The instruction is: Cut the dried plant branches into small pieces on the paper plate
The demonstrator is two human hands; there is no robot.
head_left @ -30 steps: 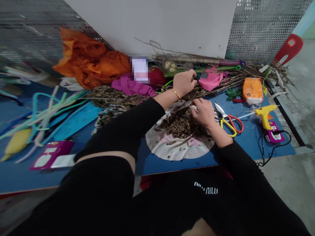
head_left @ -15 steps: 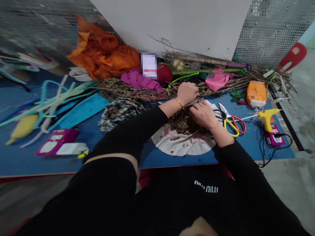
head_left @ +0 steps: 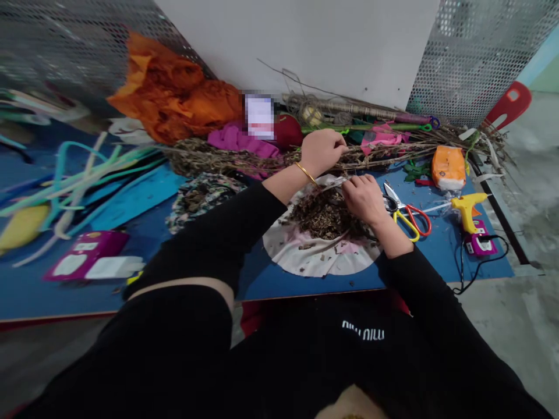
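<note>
A heap of crumbled dry leaves (head_left: 323,215) lies on a round, pale, pink-stained cloth (head_left: 301,256) in front of me. My left hand (head_left: 322,152), with a gold bangle at the wrist, is over the dried branches (head_left: 393,152) behind the cloth. Its fingers are curled together, and what they grip is hidden. At the heap's right edge is my right hand (head_left: 365,199), fingers bent and pressed close, their contents also out of sight. Red-and-yellow-handled scissors (head_left: 408,215) lie just right of that hand.
A yellow glue gun (head_left: 469,210) and a corded purple device (head_left: 480,240) sit at the right, near an orange packet (head_left: 449,167). Farther left are a patterned cloth (head_left: 205,201), a blue sheet (head_left: 140,198), foam-like strips (head_left: 65,192) and orange crumpled material (head_left: 174,99). A pale panel (head_left: 305,46) stands behind.
My left hand has moved up and left, apart from my right hand, uncovering more of the leaf heap. My right hand stays at the heap's edge. The view has shifted slightly.
</note>
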